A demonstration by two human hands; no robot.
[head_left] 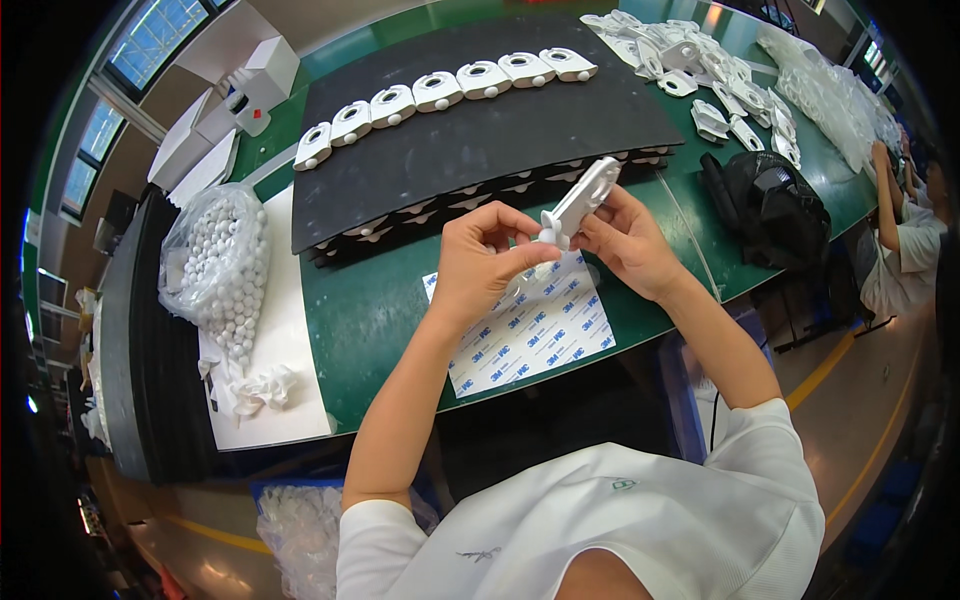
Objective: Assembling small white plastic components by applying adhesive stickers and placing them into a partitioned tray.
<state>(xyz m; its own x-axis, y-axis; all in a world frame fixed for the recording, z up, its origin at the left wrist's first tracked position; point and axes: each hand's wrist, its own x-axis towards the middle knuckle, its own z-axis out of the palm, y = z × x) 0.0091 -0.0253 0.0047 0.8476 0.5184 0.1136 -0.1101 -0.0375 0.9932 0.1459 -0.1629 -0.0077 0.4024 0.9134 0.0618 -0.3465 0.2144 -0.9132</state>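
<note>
Over the near edge of the green table, my right hand (pixel 632 245) grips a white plastic part (pixel 588 195) with a round opening, held tilted up on its edge. The thumb and forefinger of my left hand (pixel 487 255) close on a small white ball (pixel 548 232) at the part's lower end. Whether the ball is fixed to the part, I cannot tell. Below both hands lies a white backing sheet (pixel 530 345) with blue print and clear round pieces near its top.
Stacked black boards (pixel 480 150) carry a row of white parts (pixel 436 90), with more between layers. A bag of white balls (pixel 225 260) stands left. Loose white parts (pixel 700 60), a black bag (pixel 765 205) and clear plastic (pixel 830 95) lie right. A co-worker (pixel 905 240) sits far right.
</note>
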